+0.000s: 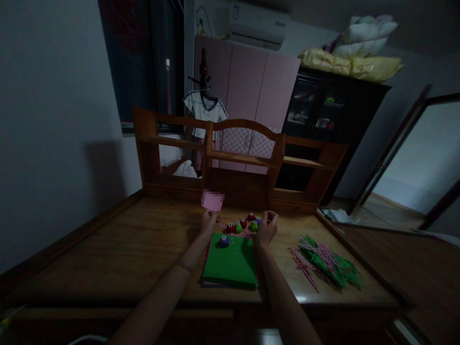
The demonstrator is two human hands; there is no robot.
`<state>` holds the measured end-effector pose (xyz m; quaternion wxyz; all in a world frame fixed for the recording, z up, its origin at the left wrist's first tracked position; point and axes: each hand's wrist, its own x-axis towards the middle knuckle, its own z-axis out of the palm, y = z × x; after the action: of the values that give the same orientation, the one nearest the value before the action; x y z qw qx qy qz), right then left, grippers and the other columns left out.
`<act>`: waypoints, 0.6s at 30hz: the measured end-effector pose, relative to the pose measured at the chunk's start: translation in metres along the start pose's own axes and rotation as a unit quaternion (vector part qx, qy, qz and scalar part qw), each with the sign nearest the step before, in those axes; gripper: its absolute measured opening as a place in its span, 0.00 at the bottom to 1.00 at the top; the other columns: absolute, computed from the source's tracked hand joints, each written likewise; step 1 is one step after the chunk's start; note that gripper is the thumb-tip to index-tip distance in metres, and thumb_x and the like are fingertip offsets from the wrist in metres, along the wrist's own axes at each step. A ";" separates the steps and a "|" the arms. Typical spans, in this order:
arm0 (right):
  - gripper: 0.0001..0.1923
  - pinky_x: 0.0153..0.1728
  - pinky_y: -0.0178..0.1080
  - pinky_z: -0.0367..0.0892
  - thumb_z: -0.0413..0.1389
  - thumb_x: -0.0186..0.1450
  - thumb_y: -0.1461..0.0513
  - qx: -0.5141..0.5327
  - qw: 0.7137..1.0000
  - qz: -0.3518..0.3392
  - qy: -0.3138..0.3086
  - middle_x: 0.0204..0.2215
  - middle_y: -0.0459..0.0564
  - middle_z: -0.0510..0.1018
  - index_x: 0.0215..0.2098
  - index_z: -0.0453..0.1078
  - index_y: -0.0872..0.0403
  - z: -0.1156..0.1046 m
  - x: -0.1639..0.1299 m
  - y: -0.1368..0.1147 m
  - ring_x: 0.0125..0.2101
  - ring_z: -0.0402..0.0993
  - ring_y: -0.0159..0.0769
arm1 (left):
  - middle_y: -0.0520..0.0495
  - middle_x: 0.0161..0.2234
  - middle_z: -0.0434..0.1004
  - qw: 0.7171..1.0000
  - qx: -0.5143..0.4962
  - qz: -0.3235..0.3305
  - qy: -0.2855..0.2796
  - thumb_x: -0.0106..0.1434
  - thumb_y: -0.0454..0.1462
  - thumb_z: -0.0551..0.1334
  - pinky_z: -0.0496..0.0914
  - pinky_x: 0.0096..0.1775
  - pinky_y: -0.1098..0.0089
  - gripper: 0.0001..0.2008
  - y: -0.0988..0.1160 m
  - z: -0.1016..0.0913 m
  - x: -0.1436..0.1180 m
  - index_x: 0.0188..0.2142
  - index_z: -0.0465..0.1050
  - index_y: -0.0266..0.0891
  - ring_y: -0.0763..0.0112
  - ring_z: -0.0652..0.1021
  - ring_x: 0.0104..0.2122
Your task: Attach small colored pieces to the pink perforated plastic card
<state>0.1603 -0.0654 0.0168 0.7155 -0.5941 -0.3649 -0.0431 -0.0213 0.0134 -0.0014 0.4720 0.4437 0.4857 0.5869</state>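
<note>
Pink paper [212,201] in left hand [207,223], right hand [267,228] seemingly closed beside punches [243,224].

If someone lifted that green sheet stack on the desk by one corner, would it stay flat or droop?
The green sheet stack would probably droop: it looks thin and paper-like, lying flat on the desk. It seems light for its area. The purple punch resting on its far edge would likely slide or tumble off if the stack tilted.
</note>
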 end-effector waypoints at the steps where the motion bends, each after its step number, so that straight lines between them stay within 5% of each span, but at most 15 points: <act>1: 0.14 0.35 0.35 0.59 0.46 0.64 0.53 -0.005 1.000 -0.013 -0.004 0.32 0.51 0.71 0.37 0.64 0.55 0.000 -0.001 -0.002 0.33 0.67 0.36 | 0.48 0.22 0.73 1.000 0.000 -0.001 0.001 0.47 0.42 0.62 0.60 0.20 0.76 0.14 -0.002 0.000 0.001 0.30 0.68 0.34 0.73 0.72 0.18; 7: 0.13 0.39 0.37 0.59 0.43 0.66 0.55 0.007 0.999 -0.038 0.036 0.36 0.52 0.69 0.39 0.63 0.54 -0.009 0.006 -0.006 0.37 0.65 0.37 | 0.48 0.22 0.72 0.999 -0.019 0.008 0.025 0.48 0.44 0.61 0.61 0.20 0.75 0.15 -0.011 -0.003 0.010 0.29 0.68 0.34 0.72 0.72 0.19; 12: 0.14 0.35 0.39 0.61 0.38 0.65 0.54 0.071 0.974 0.112 0.185 0.32 0.51 0.67 0.33 0.61 0.53 -0.021 0.024 0.023 0.32 0.65 0.38 | 0.48 0.21 0.70 0.996 -0.068 -0.021 0.056 0.51 0.45 0.57 0.61 0.20 0.75 0.15 -0.006 -0.004 0.010 0.28 0.67 0.34 0.72 0.71 0.18; 18: 0.15 0.25 0.37 0.60 0.38 0.62 0.55 0.080 0.971 0.150 0.171 0.29 0.50 0.66 0.32 0.61 0.53 -0.022 0.026 0.042 0.26 0.63 0.36 | 0.48 0.19 0.68 0.996 -0.079 -0.016 0.046 0.52 0.43 0.53 0.61 0.20 0.74 0.15 0.002 -0.004 0.004 0.28 0.69 0.33 0.72 0.70 0.17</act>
<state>0.2106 -0.0623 -0.0032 0.8106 -0.5670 -0.1463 -0.0072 -0.0259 0.0170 -0.0001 0.4922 0.3699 0.4659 0.6354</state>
